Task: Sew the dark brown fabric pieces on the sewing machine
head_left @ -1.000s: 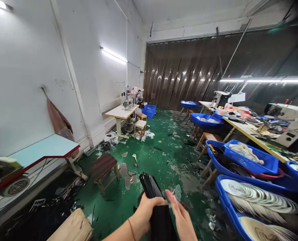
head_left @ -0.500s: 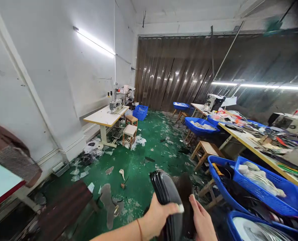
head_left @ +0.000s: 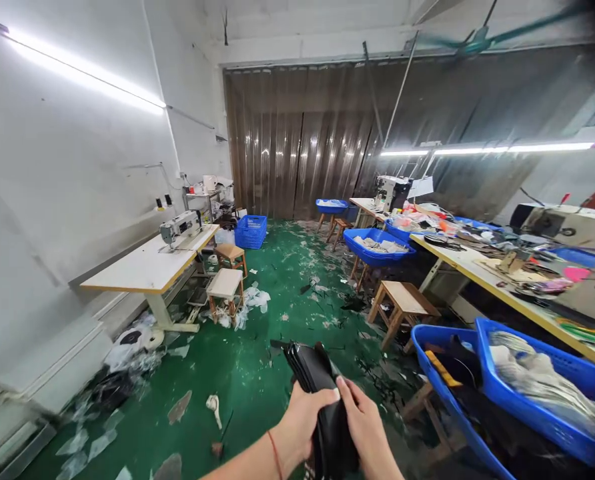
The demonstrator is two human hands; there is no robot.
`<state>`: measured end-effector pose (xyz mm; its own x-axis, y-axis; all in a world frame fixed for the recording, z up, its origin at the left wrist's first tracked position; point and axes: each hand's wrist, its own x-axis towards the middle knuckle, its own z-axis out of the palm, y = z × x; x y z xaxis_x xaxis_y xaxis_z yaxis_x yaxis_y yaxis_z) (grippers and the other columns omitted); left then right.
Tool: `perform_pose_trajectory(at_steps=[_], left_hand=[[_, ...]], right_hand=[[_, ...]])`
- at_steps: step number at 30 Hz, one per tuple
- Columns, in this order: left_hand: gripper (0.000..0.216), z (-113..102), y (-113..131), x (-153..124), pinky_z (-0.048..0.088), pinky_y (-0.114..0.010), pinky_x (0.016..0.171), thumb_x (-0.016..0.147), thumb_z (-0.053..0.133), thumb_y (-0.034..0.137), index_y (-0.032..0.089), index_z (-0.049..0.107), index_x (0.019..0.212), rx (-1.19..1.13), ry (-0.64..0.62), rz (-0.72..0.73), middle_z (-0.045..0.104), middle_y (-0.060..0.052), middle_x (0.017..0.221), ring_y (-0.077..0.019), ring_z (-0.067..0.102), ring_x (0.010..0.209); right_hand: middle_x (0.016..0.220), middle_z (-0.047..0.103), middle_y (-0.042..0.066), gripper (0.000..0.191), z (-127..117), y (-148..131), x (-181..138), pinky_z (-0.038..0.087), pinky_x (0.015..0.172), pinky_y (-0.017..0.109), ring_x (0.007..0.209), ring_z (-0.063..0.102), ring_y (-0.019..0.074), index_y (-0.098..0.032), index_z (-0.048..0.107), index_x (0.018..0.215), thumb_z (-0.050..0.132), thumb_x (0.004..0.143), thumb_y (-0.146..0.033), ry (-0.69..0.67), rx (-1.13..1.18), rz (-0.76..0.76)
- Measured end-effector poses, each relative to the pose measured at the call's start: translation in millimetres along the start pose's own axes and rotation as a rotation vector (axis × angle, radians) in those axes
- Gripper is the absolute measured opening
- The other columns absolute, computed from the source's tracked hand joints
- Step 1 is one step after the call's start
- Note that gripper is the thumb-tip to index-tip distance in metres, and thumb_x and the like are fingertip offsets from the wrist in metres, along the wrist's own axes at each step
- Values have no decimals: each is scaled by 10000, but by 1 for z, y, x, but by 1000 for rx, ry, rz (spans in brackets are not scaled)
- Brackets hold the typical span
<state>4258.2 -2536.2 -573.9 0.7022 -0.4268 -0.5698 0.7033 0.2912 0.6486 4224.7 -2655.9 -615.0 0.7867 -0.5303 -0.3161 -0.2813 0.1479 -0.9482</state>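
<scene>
Low in the middle of the view I hold a stack of black, glossy leather-like pieces [head_left: 311,373] upright in front of me. My left hand [head_left: 301,421], with a red string at the wrist, wraps around the stack from the left. My right hand [head_left: 366,430] closes on it from the right, its fingers pressed against the black material next to the left thumb. The lower end of the stack is hidden behind both hands. Below the stack lies the green floor [head_left: 257,353], littered with scraps.
A white sewing table [head_left: 142,267] with a machine stands at the left wall, two wooden stools [head_left: 226,285] beside it. A wooden stool [head_left: 402,301] and blue bins [head_left: 547,373] of material line the right, along a long cluttered worktable [head_left: 482,267]. A dark curtain closes the far end.
The view has travelled forward through the room and turned right; the turquoise table and dark stool have left the view. Both hands stay on the black stack, the right hand closing further onto it.
</scene>
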Motion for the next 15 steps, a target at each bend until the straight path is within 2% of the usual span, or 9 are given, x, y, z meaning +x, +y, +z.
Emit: perform_pose_trajectory(at_steps=[2, 4, 7, 9, 11, 12, 15], left_hand=[[644, 27, 11, 38, 495, -329, 614, 481, 807, 240, 152, 521, 1052, 37, -31, 13, 667, -36, 734, -190, 601, 606], [653, 55, 24, 77, 504, -332, 655, 494, 831, 261, 157, 528, 1064, 62, -39, 64, 686, -55, 814, -196, 619, 653], [663, 90, 43, 137, 502, -315, 733, 479, 873, 340, 157, 544, 1024, 50, -10, 109, 686, -61, 871, -202, 634, 762], [677, 109, 51, 176, 497, -307, 753, 465, 884, 382, 155, 552, 1010, 15, -43, 55, 681, -53, 856, -200, 634, 790], [645, 127, 54, 214, 500, -318, 742, 488, 870, 378, 157, 557, 1007, -8, -58, -36, 681, -48, 828, -204, 638, 773], [612, 136, 55, 232, 502, -328, 726, 505, 857, 359, 158, 560, 1001, -6, -46, -69, 679, -45, 802, -207, 639, 747], [525, 163, 56, 282, 503, -349, 672, 527, 815, 277, 155, 568, 974, 45, -18, -123, 666, -34, 719, -212, 631, 665]], right_hand=[[771, 750, 92, 687, -13, -7, 51, 546, 685, 367, 794, 692, 307, -127, 741, 887, 603, 614, -742, 40, 42, 43], [734, 744, 99, 698, -25, -19, 95, 552, 683, 393, 790, 697, 322, -119, 741, 847, 576, 626, -760, 45, 80, 81], [952, 752, 95, 656, -38, -42, 150, 499, 905, 398, 1037, 650, 312, -155, 748, 919, 579, 663, -736, -6, 116, 52], [1158, 696, 71, 653, -44, -56, 182, 365, 1066, 359, 1236, 525, 280, -192, 747, 983, 608, 638, -728, -38, 119, -3], [1276, 632, 39, 625, -52, -67, 215, 250, 1132, 328, 1340, 405, 250, -221, 738, 1030, 633, 636, -696, -32, 107, -26], [1286, 625, 32, 601, -58, -71, 232, 235, 1139, 335, 1358, 376, 247, -229, 734, 1041, 642, 648, -674, -14, 96, -15], [1154, 698, 71, 563, -80, -75, 287, 372, 1055, 401, 1286, 465, 304, -195, 737, 1005, 660, 670, -641, 41, 69, 69]])
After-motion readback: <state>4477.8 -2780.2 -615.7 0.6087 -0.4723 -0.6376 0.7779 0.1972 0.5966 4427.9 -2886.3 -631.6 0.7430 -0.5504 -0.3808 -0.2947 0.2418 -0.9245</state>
